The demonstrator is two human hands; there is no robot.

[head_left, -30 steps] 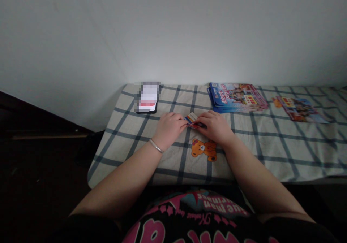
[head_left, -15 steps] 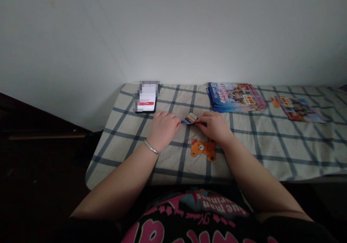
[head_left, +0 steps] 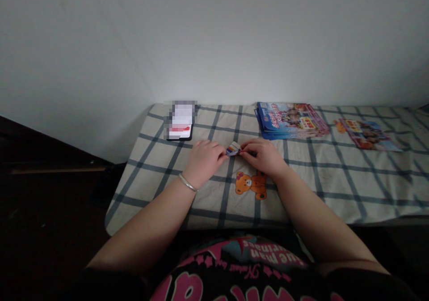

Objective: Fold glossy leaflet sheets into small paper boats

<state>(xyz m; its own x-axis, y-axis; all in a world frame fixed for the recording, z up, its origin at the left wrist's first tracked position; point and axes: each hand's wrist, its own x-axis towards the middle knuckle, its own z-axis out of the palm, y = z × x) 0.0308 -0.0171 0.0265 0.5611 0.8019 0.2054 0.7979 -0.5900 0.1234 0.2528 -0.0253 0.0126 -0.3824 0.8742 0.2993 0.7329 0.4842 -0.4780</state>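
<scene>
A small folded piece of printed paper (head_left: 233, 148), with white, orange and blue areas, is held just above the checked tablecloth. My left hand (head_left: 206, 158), with a silver bangle at its wrist, pinches the paper's left end between thumb and fingers. Its right end is pinched by my right hand (head_left: 264, 157). The fingertips of both hands cover the ends of the paper. An orange teddy bear print (head_left: 250, 184) shows on the cloth just below the hands.
Beyond my left hand lies a phone (head_left: 182, 120) with a lit, partly blurred screen. A stack of colourful flyers (head_left: 291, 121) is near the wall, with a single flyer (head_left: 372, 134) to its right. The checked cloth (head_left: 318, 184) covers the table, whose left edge drops to a dark floor.
The paper looks smaller and more folded between my fingers. My left hand has shifted slightly right, closer to my right hand. The phone and flyers stay where they were.
</scene>
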